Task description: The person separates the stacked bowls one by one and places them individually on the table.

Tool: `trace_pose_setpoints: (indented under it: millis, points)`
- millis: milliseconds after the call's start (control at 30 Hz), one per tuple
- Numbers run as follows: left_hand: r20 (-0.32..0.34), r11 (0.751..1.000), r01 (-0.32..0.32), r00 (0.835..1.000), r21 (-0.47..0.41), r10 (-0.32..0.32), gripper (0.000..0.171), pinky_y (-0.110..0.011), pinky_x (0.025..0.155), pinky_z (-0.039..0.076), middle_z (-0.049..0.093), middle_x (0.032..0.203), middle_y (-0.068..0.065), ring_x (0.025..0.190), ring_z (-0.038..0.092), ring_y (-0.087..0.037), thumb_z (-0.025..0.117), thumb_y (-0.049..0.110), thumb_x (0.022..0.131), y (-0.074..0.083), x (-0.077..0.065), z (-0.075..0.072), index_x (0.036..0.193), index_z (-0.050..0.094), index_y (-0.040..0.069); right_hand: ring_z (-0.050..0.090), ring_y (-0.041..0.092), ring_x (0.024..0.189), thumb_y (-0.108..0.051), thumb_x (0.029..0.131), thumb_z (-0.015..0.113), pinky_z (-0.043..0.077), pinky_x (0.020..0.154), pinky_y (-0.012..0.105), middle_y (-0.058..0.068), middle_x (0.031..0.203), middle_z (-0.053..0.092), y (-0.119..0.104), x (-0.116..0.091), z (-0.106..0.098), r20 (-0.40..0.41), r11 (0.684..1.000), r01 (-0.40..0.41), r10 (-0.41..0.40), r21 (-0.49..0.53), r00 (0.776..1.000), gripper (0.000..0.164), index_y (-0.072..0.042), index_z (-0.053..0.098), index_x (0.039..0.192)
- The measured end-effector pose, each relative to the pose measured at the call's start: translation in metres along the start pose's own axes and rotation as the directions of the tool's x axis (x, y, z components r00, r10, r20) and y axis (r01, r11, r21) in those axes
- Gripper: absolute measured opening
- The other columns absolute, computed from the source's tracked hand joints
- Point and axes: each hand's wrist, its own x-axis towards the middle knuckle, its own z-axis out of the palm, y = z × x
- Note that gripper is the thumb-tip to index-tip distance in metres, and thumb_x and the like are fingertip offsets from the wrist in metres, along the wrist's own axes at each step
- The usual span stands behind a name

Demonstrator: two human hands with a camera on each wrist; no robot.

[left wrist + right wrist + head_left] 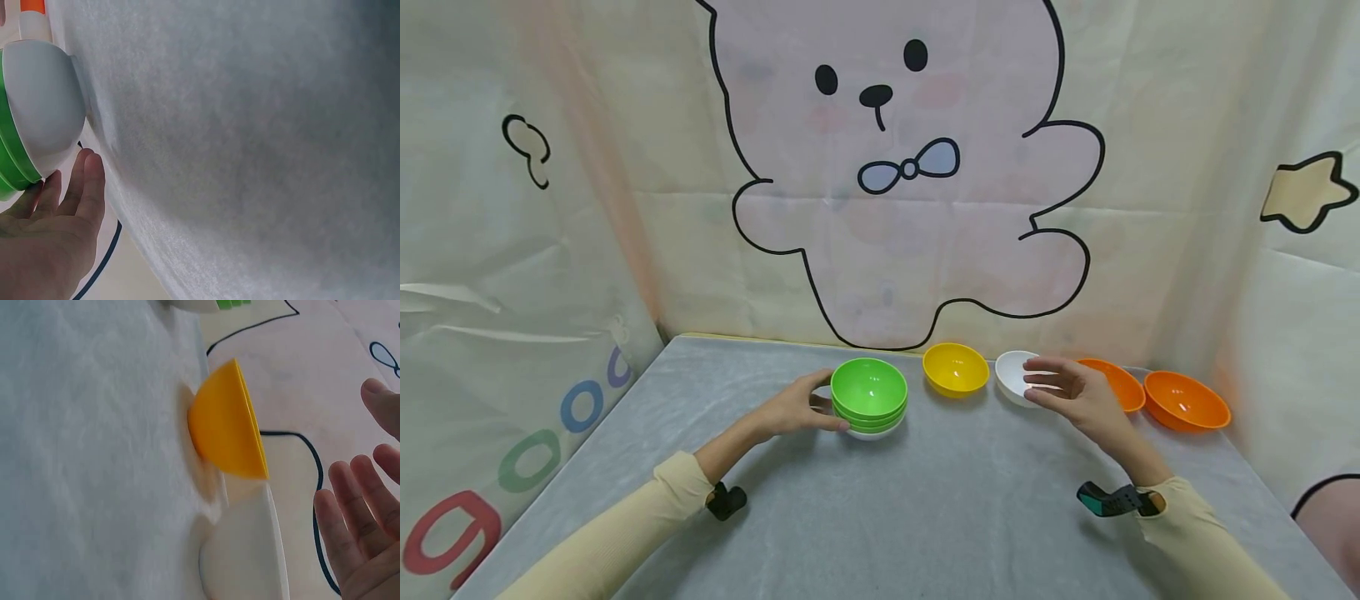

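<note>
A stack of nested green bowls (869, 390) sits in a white bowl (47, 103) on the table. My left hand (808, 406) is at the stack's left side, thumb towards the front. In the left wrist view its fingers (90, 187) are nearly straight, with fingertips right at the bowls' sides. My right hand (1078, 400) hovers beside another white bowl (1012, 379) and overlaps its right edge in the head view. Nothing is between the right hand's spread fingers (350, 500). Left of that white bowl stands a yellow bowl (956, 371), also seen in the right wrist view.
Two orange bowls stand at the back right; the outer orange bowl (1187, 402) is near the table's right edge. The other orange bowl (1120, 385) is partly behind my right hand. A grey cloth (880, 517) covers the table, and a printed curtain (880, 275) hangs behind it.
</note>
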Motion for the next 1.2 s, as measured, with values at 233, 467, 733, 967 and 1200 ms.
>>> trace_pose_setpoints:
  millis: [233,467,733,967,1200]
  points:
    - [0.006,1.000,0.004,1.000,-0.010,-0.004,0.085,-0.048,0.104,0.047,0.048,0.145,-0.015,0.119,0.059,-0.035,0.086,0.017,0.085,0.000,-0.001,0.000,0.155,0.038,0.006,0.060,0.042,0.117,-0.005,0.092,0.076,0.054,0.091,0.028,0.028,0.134,0.056,-0.001,0.020,0.027,0.063,0.995,0.046,-0.051,0.085,0.997,0.050,0.002,0.057,0.137]
    - [0.004,1.000,0.000,1.000,-0.008,0.000,0.085,-0.049,0.103,0.047,0.048,0.145,-0.017,0.119,0.059,-0.036,0.085,0.018,0.085,0.000,-0.001,0.000,0.154,0.038,0.004,0.057,0.046,0.121,-0.007,0.092,0.077,0.053,0.093,0.028,0.027,0.136,0.055,-0.006,0.035,0.051,0.103,0.990,0.057,-0.070,0.127,0.992,0.052,0.005,0.055,0.138]
    - [0.004,1.000,-0.005,1.000,-0.011,0.005,0.084,-0.049,0.103,0.047,0.048,0.145,-0.016,0.120,0.059,-0.036,0.085,0.017,0.085,-0.002,-0.001,0.001,0.154,0.039,0.005,0.053,0.047,0.125,-0.008,0.093,0.077,0.052,0.095,0.031,0.026,0.139,0.053,-0.010,0.050,0.078,0.168,0.984,0.030,-0.060,0.174,0.984,0.055,0.004,0.053,0.140]
    - [0.009,1.000,-0.006,1.000,-0.019,0.007,0.085,-0.048,0.103,0.047,0.048,0.146,-0.014,0.120,0.059,-0.035,0.085,0.015,0.085,-0.001,-0.001,0.000,0.155,0.038,0.006,0.053,0.044,0.126,-0.005,0.090,0.079,0.051,0.100,0.039,0.024,0.139,0.054,-0.014,0.064,0.097,0.201,0.978,0.025,-0.068,0.208,0.977,0.058,0.005,0.051,0.141]
    - [0.009,1.000,-0.007,1.000,-0.009,0.007,0.085,-0.047,0.103,0.048,0.048,0.146,-0.014,0.120,0.059,-0.034,0.085,0.016,0.085,0.002,0.001,0.000,0.155,0.038,0.005,0.049,0.043,0.131,-0.002,0.086,0.082,0.040,0.108,0.057,0.019,0.142,0.053,-0.019,0.069,0.110,0.243,0.952,0.007,-0.085,0.305,0.966,0.065,0.004,0.049,0.142]
